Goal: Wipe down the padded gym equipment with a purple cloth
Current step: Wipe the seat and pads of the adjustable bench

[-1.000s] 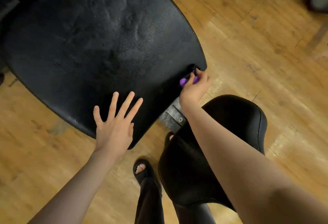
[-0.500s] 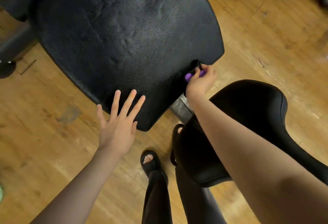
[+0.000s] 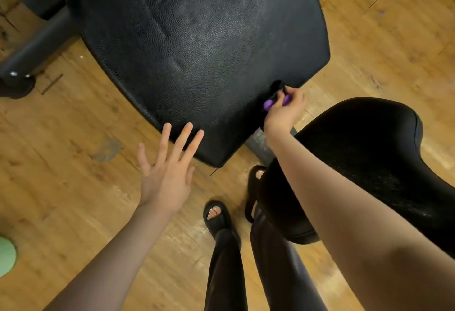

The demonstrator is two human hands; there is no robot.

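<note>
- The cloth (image 3: 277, 102) was bunched small in the right hand (image 3: 283, 113), just two purple bits peeking out between the fingers, down at the pad's (image 3: 197, 52) five o'clock corner.
- It looked soft and light, the kind of thing that wads up and slips out of reach; best taken as a loose handful with a flat face left free to rub.
- The pad looked firm with a pebbled, slightly slick black skin, fixed on its frame, so it probably would not shift under pressure.
- Right hand was curled tight round the cloth, pressing it against the pad's near edge, arm reaching in from four o'clock over the seat (image 3: 364, 158).
- Left hand (image 3: 165, 172) was spread wide and holding nothing, fingertips over the pad's six o'clock edge; whether they touched it I could not tell.
- Wooden floor (image 3: 381, 39) showed all round.
</note>
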